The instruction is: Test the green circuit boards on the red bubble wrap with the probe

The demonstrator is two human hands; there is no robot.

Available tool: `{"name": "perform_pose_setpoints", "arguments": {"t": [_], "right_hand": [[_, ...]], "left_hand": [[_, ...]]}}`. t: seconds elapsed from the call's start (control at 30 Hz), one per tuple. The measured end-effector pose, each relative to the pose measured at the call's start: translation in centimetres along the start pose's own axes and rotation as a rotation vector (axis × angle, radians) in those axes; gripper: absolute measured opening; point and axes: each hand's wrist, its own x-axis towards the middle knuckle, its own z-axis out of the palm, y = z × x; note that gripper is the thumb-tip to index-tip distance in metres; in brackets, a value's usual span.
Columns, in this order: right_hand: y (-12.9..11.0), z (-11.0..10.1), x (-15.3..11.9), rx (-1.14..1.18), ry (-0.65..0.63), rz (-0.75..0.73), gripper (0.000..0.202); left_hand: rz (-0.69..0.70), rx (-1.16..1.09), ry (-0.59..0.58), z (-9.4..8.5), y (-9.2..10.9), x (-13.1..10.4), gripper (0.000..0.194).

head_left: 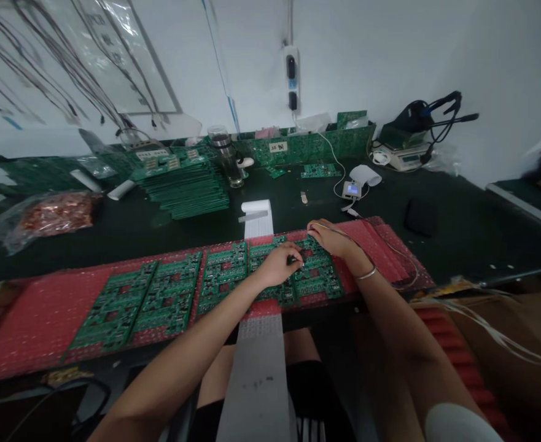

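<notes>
A row of green circuit boards (166, 302) lies on pink bubble wrap (62, 294) along the bench's near edge. Over the boards at the right end of the row, my left hand (279, 265) is closed in a pinch; whatever sits between its fingertips is too small to name. My right hand (332, 238) rests at the far edge of the rightmost board (320, 279), fingers curled. A thin cable (406, 252) loops over the wrap, passes my right wrist and runs along the hand to its fingertips. Its tip is hidden.
Behind the boards stand a stack of green boards (185, 193), a flask (226, 159) and a paper roll (257, 215). A small lit device (352, 189) lies at the right, before a scale (403, 156). A bag of copper-coloured parts (58, 213) lies left.
</notes>
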Motion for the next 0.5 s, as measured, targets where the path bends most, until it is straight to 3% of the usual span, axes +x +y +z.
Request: {"name": "perform_pose_setpoints", "arguments": {"t": [0.27,0.5], "right_hand": [[1.1,0.9,0.0,0.191,0.063,0.078,0.013],[1.5,1.5,-0.1,0.241,0.083,0.107,0.014]], "left_hand": [[0.000,0.020,-0.054,-0.4,0.6,1.8,0.012],[-0.013,0.162,0.076,2.0,0.7,5.7,0.011]]}}
